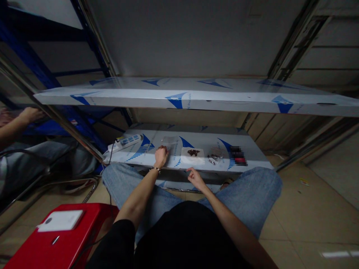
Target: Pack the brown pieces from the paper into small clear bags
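My left hand (160,155) rests on the low metal shelf (252,153), fingers curled beside a clear plastic bag (169,141); I cannot see whether it grips the bag. My right hand (194,177) hovers at the shelf's front edge, fingers loosely bent with nothing visible in them. Just beyond it lies a white sheet (192,156) carrying a small pile of dark pieces (193,152). Small shiny packets (214,158) lie to the right of the sheet.
A white power strip (125,142) lies at the shelf's left end. An upper shelf (196,98) hangs overhead. A red stool (60,239) with a white device (61,220) stands at my left. Another person's arm (17,123) shows at far left.
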Motion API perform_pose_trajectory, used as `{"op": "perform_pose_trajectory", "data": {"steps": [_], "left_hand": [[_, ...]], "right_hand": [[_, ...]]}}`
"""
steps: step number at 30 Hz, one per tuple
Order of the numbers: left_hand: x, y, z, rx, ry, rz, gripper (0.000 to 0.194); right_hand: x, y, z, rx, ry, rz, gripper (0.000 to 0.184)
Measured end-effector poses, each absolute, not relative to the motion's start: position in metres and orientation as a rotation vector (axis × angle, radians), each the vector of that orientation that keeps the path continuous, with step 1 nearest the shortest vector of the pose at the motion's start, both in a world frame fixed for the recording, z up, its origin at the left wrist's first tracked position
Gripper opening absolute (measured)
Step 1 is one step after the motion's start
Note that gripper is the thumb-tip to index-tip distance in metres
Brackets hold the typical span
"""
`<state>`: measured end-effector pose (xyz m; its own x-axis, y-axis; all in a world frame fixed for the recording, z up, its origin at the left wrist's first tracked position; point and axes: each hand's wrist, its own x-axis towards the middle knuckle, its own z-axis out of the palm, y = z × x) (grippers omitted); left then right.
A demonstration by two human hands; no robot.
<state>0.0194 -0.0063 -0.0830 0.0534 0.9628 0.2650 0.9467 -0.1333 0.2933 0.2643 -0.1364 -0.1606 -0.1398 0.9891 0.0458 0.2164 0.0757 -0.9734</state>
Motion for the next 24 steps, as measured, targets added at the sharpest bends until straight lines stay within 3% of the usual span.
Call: {"op": "perform_pose_trajectory", "data": {"steps": [6, 16, 24], "left_hand": [[0.021, -0.003, -0.088, 2.264, 2.03, 0.405, 0.048], [0.019, -0.005, -0.088, 2.2, 2.033, 0.179, 0.067], [0.015, -0.012, -0.085, 2.115, 2.122, 0.33, 0.079]], "right_hand": [[0.265, -0.136, -0.161, -1.267, -1.537, 1.168, 0.032], [0.264, -0.137, -0.159, -1.276, -1.543, 1.155, 0.027], [0.266, -0.137, -0.16, -1.308, -1.624, 1.072, 0.027]]}}
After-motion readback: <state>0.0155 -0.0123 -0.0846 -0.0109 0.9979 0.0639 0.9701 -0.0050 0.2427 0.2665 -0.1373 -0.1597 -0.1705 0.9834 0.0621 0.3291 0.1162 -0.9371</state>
